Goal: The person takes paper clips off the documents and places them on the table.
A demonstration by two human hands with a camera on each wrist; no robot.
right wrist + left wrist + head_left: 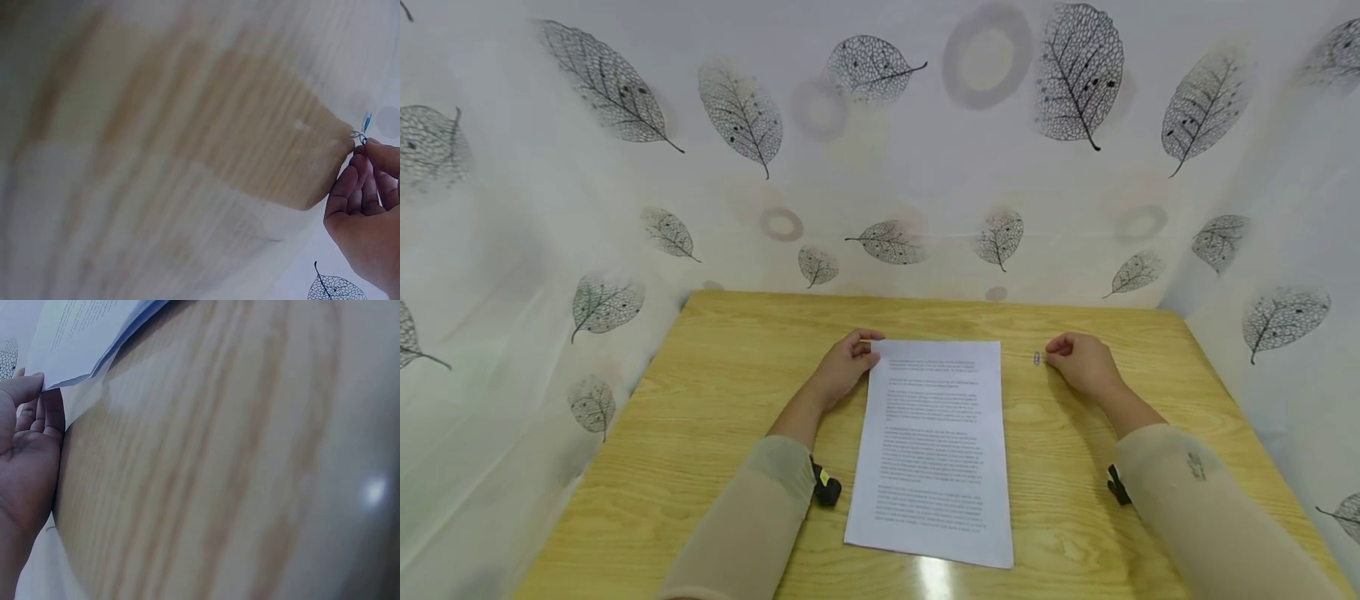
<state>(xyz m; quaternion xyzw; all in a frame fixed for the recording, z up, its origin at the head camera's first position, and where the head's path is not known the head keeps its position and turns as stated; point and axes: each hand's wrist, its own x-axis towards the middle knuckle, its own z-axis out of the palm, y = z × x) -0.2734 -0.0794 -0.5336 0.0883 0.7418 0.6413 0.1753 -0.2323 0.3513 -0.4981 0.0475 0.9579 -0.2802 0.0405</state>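
Observation:
A stack of printed paper sheets (934, 450) lies on the wooden table, text side up. At its far left corner my left hand (844, 367) pinches the sheets, thumb on top and fingers beneath. The left wrist view has this left hand (28, 444) at the edge, with the sheets' corner (75, 362) slightly lifted. To the right of the stack, my right hand (1081, 362) is apart from the paper, its fingertips pinching a small paper clip (364, 140). Bluish clip shapes show at those fingertips; whether they are one clip or two I cannot tell.
The table (700, 467) has a yellowish wood grain and reaches back to a pale sheet wall (910, 167) printed with dark leaves. Similar sheeting hangs on both sides. A black wrist camera (827, 486) sits on the left wrist, another (1117, 486) on the right.

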